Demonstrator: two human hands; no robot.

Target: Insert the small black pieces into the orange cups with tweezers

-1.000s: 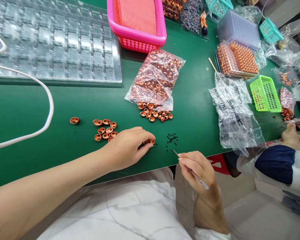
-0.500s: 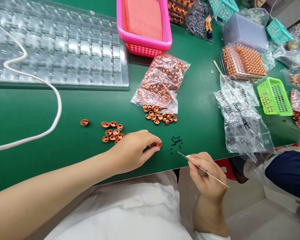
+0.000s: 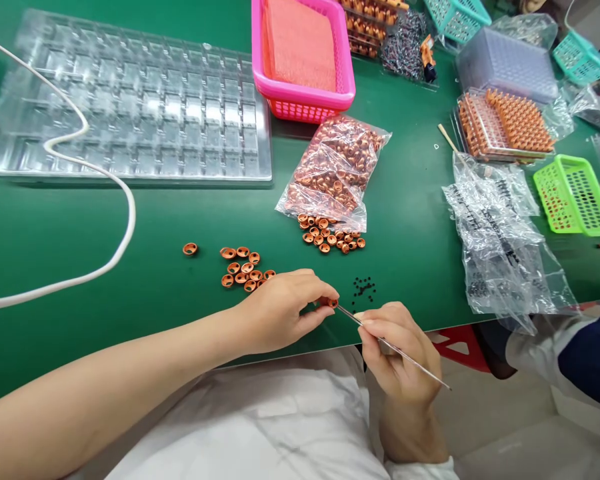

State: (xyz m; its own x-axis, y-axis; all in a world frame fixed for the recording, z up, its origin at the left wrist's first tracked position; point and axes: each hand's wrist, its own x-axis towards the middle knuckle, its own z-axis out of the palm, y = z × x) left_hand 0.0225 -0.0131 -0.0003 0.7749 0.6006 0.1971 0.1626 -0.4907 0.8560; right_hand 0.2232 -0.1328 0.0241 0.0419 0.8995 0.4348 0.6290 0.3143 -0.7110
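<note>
Lower middle of the frame, the left hand (image 3: 283,312) pinches a copper-coloured ring (image 3: 333,303); the right hand (image 3: 404,333) grips a thin tool (image 3: 430,375), tip at the ring. I'd keep both wrists braced.

Green tabletop (image 3: 410,260), red stool (image 3: 474,339) below its edge, pale floor (image 3: 510,413)

Small round copper-colored cup (image 3: 333,303), held; thin metal tool (image 3: 420,366) slanted, tip at cup; tiny black bits (image 3: 364,289) scattered on table (image 3: 170,220).
</note>
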